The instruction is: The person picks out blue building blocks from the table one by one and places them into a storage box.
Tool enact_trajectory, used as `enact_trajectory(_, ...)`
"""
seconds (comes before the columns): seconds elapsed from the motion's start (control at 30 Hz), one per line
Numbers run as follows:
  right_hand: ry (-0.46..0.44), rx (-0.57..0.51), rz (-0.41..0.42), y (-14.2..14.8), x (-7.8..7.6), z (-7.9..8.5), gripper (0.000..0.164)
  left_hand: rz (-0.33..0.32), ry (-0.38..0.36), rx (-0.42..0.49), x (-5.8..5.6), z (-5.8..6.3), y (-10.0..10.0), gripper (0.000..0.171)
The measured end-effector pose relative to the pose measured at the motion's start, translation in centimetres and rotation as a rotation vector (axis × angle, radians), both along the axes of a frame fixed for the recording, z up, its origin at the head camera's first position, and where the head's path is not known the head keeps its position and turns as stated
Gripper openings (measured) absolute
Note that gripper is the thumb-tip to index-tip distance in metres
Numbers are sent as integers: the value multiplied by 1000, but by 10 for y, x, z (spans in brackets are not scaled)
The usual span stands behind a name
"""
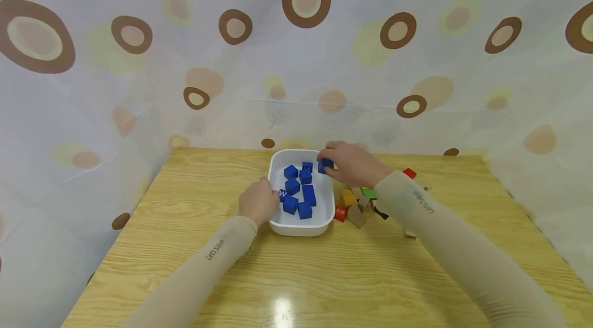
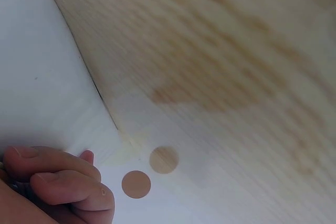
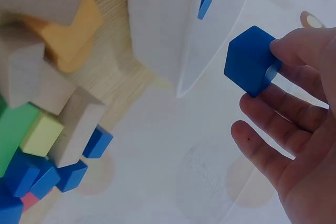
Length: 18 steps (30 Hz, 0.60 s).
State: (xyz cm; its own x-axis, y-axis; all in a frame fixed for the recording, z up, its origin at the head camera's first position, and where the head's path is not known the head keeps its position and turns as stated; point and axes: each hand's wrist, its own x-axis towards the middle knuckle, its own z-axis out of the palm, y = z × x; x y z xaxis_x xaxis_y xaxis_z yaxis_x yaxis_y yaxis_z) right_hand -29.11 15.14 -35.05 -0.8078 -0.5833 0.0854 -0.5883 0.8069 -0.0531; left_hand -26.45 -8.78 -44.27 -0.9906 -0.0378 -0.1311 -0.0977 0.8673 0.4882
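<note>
A white plastic tray stands on the table, holding several blue blocks. One of them bears a white letter W, and one is a longer blue block. My left hand grips the tray's left rim; its curled fingers show low in the left wrist view. At the tray's far right corner, my right hand pinches a blue cube between thumb and fingertips, over the rim. The other fingers of that hand extend loosely below the cube in the right wrist view.
Right of the tray lies a pile of mixed blocks: a red block, a yellow-orange block, a green block and plain wooden pieces. More blue blocks sit in that pile. A patterned curtain hangs behind the wooden table.
</note>
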Motion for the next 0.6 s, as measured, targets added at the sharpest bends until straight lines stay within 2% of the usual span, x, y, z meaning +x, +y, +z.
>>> enact_trajectory(0.23, -51, -16, 44, -15, -1, -1, 31, -1, 3, 7, 0, 0, 0, 40)
enact_trajectory(0.6, -123, 37, 21, -30, -18, -17, 30, -2, 0, 16, 1, 1, 0, 40)
